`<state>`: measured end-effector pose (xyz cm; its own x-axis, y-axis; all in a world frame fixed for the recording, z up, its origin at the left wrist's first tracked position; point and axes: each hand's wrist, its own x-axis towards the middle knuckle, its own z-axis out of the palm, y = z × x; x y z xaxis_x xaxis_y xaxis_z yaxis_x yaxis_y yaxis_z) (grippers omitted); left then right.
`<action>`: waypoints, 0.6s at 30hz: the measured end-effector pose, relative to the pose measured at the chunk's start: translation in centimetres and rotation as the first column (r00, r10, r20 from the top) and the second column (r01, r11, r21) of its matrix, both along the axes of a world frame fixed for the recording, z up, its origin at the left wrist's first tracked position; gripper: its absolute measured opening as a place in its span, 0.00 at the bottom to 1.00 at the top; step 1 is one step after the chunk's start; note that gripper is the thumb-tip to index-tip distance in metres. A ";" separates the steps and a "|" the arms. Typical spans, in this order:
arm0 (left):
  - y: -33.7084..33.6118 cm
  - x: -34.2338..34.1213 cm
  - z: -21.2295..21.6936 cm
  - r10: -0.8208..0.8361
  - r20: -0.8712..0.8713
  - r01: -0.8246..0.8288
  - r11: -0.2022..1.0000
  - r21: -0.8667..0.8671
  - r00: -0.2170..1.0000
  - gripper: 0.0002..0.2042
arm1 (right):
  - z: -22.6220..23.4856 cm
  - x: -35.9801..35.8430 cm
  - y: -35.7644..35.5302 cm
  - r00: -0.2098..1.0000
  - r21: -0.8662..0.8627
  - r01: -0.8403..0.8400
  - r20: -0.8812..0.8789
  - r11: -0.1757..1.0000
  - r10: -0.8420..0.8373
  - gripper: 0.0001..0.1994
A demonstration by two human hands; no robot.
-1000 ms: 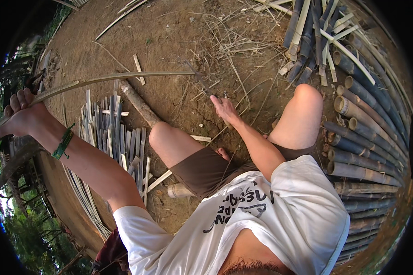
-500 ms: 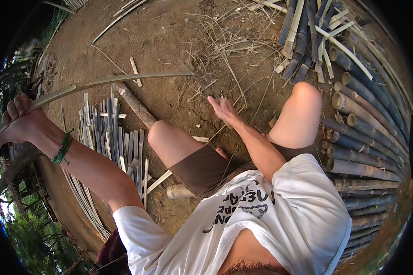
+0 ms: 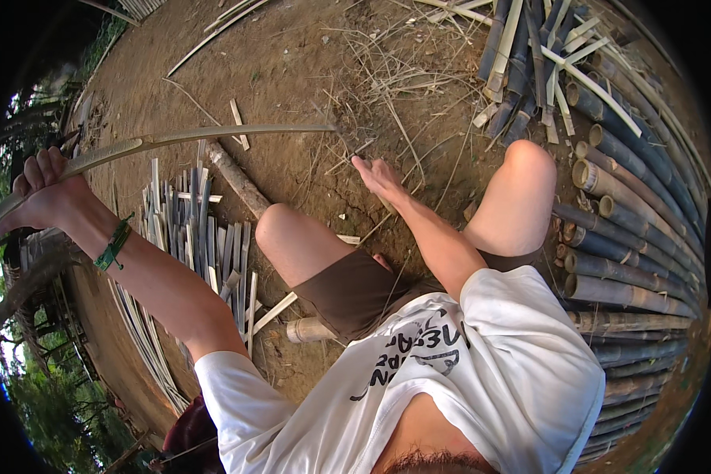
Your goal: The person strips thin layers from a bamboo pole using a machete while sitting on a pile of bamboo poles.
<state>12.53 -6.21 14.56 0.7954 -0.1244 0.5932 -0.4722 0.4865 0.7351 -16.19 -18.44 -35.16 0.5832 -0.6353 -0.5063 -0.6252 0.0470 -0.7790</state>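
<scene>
My left hand (image 3: 46, 189) is raised at the far left, its fingers wrapped round a long bamboo strip (image 3: 205, 133). The strip arcs across to the right, and its far end hangs over the ground before my right hand (image 3: 381, 178). That hand is closed on what looks like a knife, whose thin dark blade (image 3: 344, 141) points up and left and blends into the soil. The blade lies close by the strip's end; whether they touch I cannot tell. My fingers hide the handle.
Split bamboo strips (image 3: 193, 229) lie in a pile left of my knees, near a round pole (image 3: 237, 180). Stacked bamboo poles (image 3: 632, 288) line the right side. More split pieces (image 3: 517, 63) lie at the far right, beside thin shavings (image 3: 403, 71).
My right hand has shifted slightly left and up, towards the strip's end. My left hand has moved slightly right and down, still holding the strip.
</scene>
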 end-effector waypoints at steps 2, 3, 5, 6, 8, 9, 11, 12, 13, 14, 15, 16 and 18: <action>1.4 1.1 0.6 -0.038 0.019 0.038 0.999 0.012 0.999 0.38 | 0.2 0.4 0.7 0.997 0.006 0.010 0.075 1.000 -0.010 0.39; -0.8 0.9 0.3 -0.117 0.001 0.117 0.993 -0.006 0.993 0.38 | -3.1 -1.8 -1.4 0.994 0.004 0.098 0.044 0.995 -0.098 0.38; -2.3 -0.4 -0.6 -0.091 0.003 0.091 0.996 -0.005 0.996 0.38 | -4.4 -2.7 -1.9 0.974 0.264 0.219 0.004 0.939 -0.229 0.37; -1.1 -0.5 -0.6 -0.037 0.012 0.037 0.999 0.015 0.999 0.38 | -2.9 -1.7 -0.9 0.989 0.235 0.142 -0.008 0.962 -0.144 0.37; 1.0 -0.5 0.0 0.048 0.014 -0.048 0.999 0.026 0.999 0.37 | -0.3 -0.1 0.2 0.999 0.157 -0.001 -0.040 0.988 0.008 0.37; 0.3 -1.2 0.0 0.059 0.011 -0.059 0.998 0.024 0.998 0.37 | -1.2 -0.6 0.5 0.998 0.071 0.047 -0.047 0.996 -0.044 0.37; -1.8 -1.5 -0.1 0.006 0.025 -0.006 1.000 -0.009 1.000 0.37 | -3.8 -2.5 -2.2 0.990 0.041 0.112 -0.089 0.993 -0.108 0.37; -2.0 -0.3 -0.3 -0.033 0.052 0.033 0.999 -0.002 0.998 0.36 | -4.7 -3.3 -2.3 0.987 0.047 0.131 -0.104 0.990 -0.125 0.38; -1.7 0.3 -0.2 -0.056 0.084 0.055 0.998 0.012 0.995 0.36 | -4.0 -3.7 -2.3 0.989 0.140 0.144 -0.047 0.980 -0.139 0.39; -1.6 0.9 0.2 0.005 0.094 -0.006 1.000 0.018 0.996 0.35 | -3.2 -3.2 -3.2 0.996 0.166 0.070 -0.068 0.984 -0.059 0.39; -2.1 0.7 0.3 0.063 0.092 -0.064 0.998 0.005 0.994 0.34 | -2.2 -3.1 -3.9 0.997 0.134 0.059 -0.060 0.989 -0.052 0.39; -2.3 0.4 0.1 0.127 0.082 -0.128 0.992 0.006 0.989 0.33 | -1.1 -3.0 -3.5 0.997 0.113 0.043 -0.061 0.993 -0.036 0.38; -2.6 -2.1 0.6 0.198 0.162 -0.207 0.978 0.040 0.967 0.25 | 1.7 -1.9 -0.4 0.987 0.230 0.130 0.061 0.964 -0.148 0.36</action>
